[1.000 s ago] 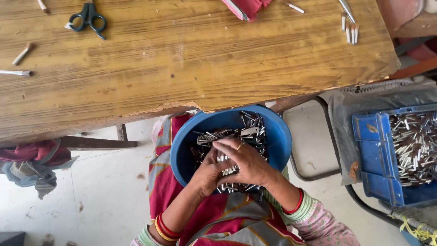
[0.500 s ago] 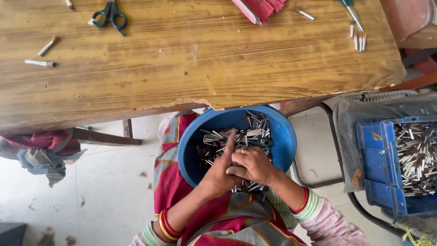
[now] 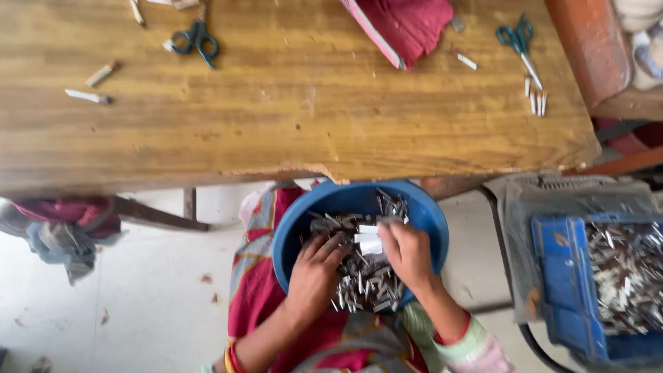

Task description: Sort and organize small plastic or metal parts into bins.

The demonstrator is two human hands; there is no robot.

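Wooden table bears scissors, red cloth.

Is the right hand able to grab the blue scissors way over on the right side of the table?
Probably yes, but only by stretching. The right hand is down in the blue bowl on the lap, and the scissors lie far across the wooden table. Nothing on the tabletop blocks the way.

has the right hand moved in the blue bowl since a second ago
Yes. The right hand was at the middle of the blue bowl, overlapping the left hand; now it sits nearer the bowl's right rim, apart from it, among the small metal pieces.
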